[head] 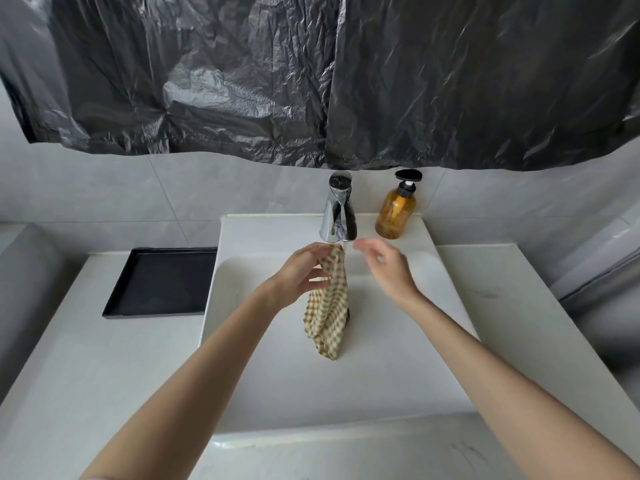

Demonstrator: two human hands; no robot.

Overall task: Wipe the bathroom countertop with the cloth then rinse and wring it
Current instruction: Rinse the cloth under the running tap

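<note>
Beige checked cloth (pixel 327 306) in the pinched fingers (pixel 313 251) of the left hand (pixel 298 277) under the faucet (pixel 337 213); right hand (pixel 388 268) slack, empty.

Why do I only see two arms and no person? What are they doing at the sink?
The camera sits on the person's head and looks down, so you see only arms. The left hand pinches a checked cloth under the faucet, and it hangs into the white sink. The right hand is open and holds nothing. A black tray lies on the countertop at the left; an amber soap bottle stands beside the faucet. Black plastic hangs above.
</note>
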